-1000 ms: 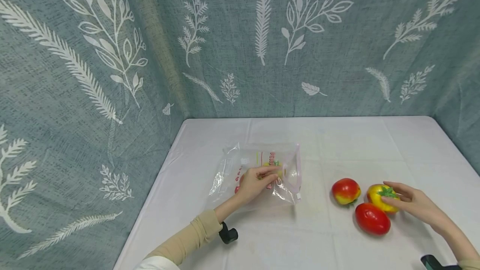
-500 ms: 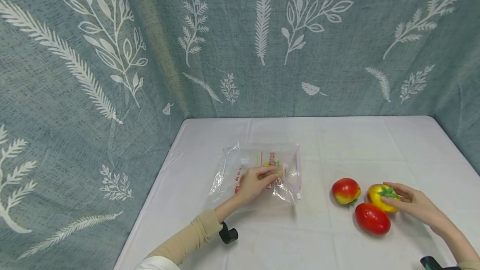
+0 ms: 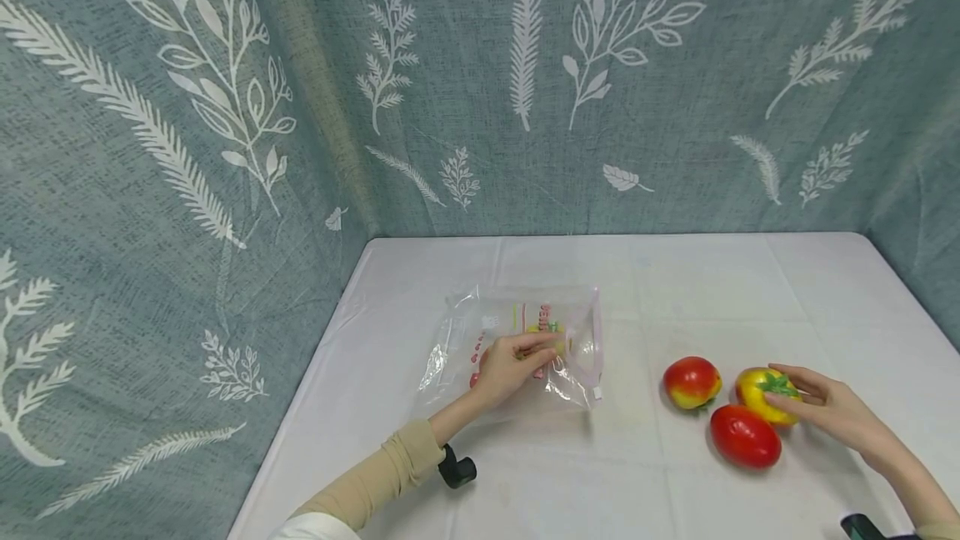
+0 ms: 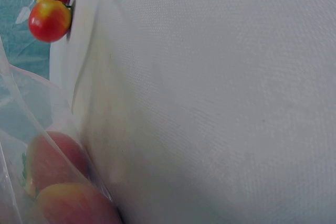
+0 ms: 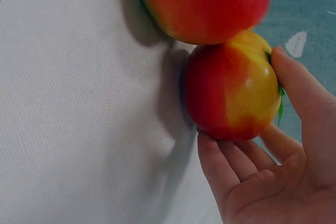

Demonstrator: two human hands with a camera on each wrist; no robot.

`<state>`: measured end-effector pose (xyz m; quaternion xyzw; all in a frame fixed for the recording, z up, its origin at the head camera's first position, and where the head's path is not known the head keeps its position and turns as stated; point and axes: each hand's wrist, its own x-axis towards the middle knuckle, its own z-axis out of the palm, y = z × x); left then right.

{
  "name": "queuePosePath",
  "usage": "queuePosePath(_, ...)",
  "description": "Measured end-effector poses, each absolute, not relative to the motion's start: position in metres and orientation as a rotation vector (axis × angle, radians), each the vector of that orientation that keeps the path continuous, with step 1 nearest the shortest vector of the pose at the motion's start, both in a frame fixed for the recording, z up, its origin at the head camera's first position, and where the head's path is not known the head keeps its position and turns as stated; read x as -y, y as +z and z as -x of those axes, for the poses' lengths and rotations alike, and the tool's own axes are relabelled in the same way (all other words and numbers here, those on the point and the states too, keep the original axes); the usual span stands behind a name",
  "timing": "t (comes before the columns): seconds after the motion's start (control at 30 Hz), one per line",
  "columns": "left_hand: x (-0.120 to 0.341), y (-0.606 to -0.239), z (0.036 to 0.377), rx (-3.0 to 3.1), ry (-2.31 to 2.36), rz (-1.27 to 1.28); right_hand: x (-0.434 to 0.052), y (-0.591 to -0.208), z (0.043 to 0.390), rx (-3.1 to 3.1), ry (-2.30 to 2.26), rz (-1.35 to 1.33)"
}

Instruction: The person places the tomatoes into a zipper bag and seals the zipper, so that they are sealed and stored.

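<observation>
- Left hand [image 3: 510, 367] is down on the clear bag [image 3: 517, 340], fingers curled over the plastic and pinching it near the mouth, holding it flat to the desk [image 3: 675, 290].
- The bag lies left of centre on the desk, its pink-edged opening [image 3: 596, 340] facing right toward the loose fruit.
- Through the plastic, the left wrist view picks up red-and-yellow fruit already in the bag [image 4: 55, 182].
- Right hand [image 3: 828, 407] is cupped round the yellow tomato [image 3: 765, 394], the one with the green leafy top; thumb on the far side, fingers under the near side.
- The right wrist view shows it close: fingers [image 5: 236, 171] loosely bent against the fruit's lower edge, thumb [image 5: 299, 87] along its side, and the fruit itself [image 5: 233, 90] sitting on the desk, not lifted.
- Red tomato [image 3: 745, 437] lies just in front of the yellow one, touching it in the right wrist view [image 5: 205, 3].
- A third, red-yellow fruit [image 3: 692, 382] sits just left of those two, near them, well apart from the bag.
- White cloth covers the desk; a grey-green curtain [image 3: 225, 148] with white leaf prints hangs behind and to the left.
- Black wrist mounts show at the left forearm [image 3: 456, 469] and at the bottom right corner [image 3: 862, 526].
</observation>
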<state>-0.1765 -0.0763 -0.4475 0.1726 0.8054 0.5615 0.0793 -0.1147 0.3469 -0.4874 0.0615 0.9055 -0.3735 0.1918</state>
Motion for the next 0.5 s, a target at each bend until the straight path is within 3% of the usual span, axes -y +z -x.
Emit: queuePosePath(0.5, 0.0772, -0.4457, 0.1752, -2.394, 1.693, -0.528, -0.3469, -0.4854, 0.1151, -2.546, -1.070, -0.229)
